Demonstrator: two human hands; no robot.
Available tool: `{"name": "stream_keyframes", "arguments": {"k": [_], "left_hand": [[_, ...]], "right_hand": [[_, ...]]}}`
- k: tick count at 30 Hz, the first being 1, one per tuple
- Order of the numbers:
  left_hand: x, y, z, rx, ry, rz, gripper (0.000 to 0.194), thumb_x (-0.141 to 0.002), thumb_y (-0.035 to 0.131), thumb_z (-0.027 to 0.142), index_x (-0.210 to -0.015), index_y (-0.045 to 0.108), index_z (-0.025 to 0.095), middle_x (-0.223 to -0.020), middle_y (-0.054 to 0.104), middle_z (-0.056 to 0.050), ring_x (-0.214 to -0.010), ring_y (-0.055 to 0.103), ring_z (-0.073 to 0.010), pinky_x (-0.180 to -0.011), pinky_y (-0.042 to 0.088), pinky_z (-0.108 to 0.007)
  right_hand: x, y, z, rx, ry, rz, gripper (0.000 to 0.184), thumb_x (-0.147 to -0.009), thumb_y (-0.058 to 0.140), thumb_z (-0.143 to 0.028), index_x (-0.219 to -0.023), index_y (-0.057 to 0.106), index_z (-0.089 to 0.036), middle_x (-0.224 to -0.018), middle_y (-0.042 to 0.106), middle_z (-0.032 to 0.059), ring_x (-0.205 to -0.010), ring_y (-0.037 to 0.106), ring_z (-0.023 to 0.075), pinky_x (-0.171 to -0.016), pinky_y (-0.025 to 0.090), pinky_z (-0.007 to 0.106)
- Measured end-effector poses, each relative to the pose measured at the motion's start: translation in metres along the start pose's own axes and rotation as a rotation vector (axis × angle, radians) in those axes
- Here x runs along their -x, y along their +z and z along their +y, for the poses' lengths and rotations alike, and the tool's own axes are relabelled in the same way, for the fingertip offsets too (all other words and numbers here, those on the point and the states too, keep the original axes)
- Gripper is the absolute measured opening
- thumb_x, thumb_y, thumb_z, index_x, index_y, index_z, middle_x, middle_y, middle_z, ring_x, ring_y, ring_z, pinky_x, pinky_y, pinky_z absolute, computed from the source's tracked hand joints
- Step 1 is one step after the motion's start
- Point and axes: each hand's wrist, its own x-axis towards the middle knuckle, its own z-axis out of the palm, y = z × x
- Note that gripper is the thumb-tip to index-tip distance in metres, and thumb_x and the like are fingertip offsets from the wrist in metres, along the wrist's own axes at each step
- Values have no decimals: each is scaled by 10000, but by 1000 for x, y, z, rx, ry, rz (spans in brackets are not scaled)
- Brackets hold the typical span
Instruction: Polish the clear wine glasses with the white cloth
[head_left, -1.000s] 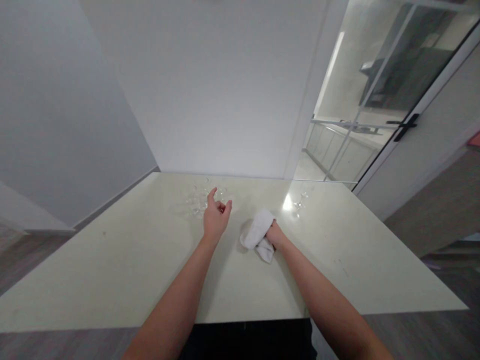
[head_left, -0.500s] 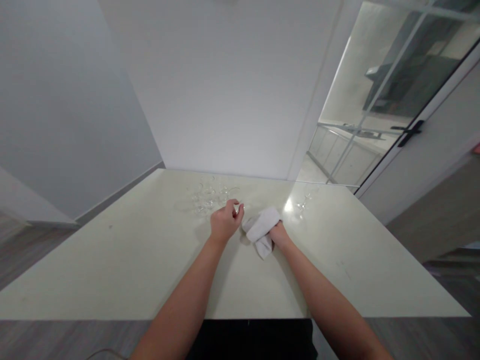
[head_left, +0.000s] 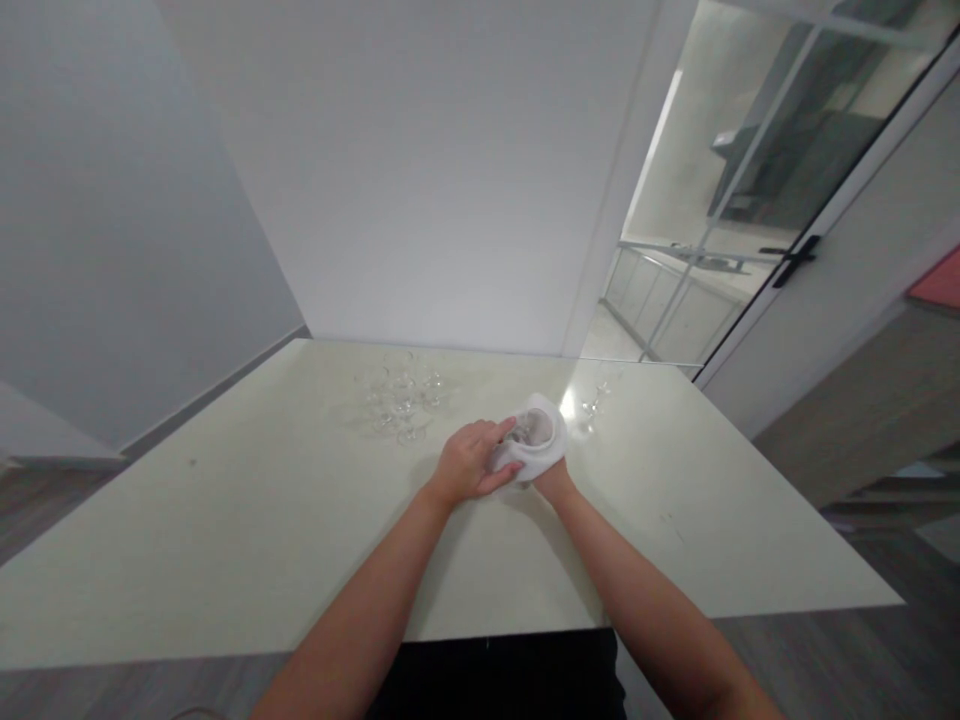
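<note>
A white cloth [head_left: 546, 460] is cupped over my right hand [head_left: 553, 482], whose fingers are hidden beneath it. Nestled in the folds lies a piece of clear glassware [head_left: 529, 428], probably a drinking glass; its exact shape is hard to make out. From the left, my left hand [head_left: 472, 462] closes on the glass and the near edge of the cloth, thumb and fingers on either side. Both hands are just above the middle of the table.
Several clear glasses [head_left: 405, 395] form a group on the pale table [head_left: 262, 530], beyond my left hand. More clear glassware [head_left: 595, 402] stands at the back right, by a bright reflection. A white wall [head_left: 420, 200] and a glazed door [head_left: 720, 220] border the table's far side.
My left hand has moved right, from beside the glass group to the cloth, bringing a clear glass into it. The cloth has been opened out around the glass. The view has shifted slightly.
</note>
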Motion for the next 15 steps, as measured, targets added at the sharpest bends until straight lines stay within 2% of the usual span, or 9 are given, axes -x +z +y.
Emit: {"name": "stream_keyframes", "arguments": {"k": [3,6,11,15], "left_hand": [[-2,3,-2,-24,-52,-17,407,-914,540,384,-1281,557,209,-1070,679,-115,-994,628,-250,-869,484,-397],[-3,5,-4,-15,-93,-59,308,-946,482,320,-1214,588,208,-1112,669,-114,-1046,613,-249,-898,479,-398],[-1,7,-5,-5,-161,-88,295,-924,520,314,-1188,571,191,-1051,668,-109,-982,617,-236,-889,484,-389],[-1,9,-2,112,-280,-144,224,-874,564,309,-1063,589,191,-921,670,-69,-848,620,-201,-804,486,-346]], "right_hand": [[2,0,-2,-230,67,173,252,-716,708,-323,-932,655,-204,-994,713,40,-970,657,237,-993,491,410],[1,5,-4,-493,125,266,229,-698,697,-321,-875,636,-189,-904,713,38,-860,670,217,-857,549,369],[-2,11,-3,-656,256,317,257,-645,736,-343,-845,647,-208,-834,720,16,-777,682,194,-738,580,324],[-3,9,0,-638,242,290,276,-617,781,-363,-806,650,-210,-790,711,-5,-724,667,171,-702,581,302]]}}
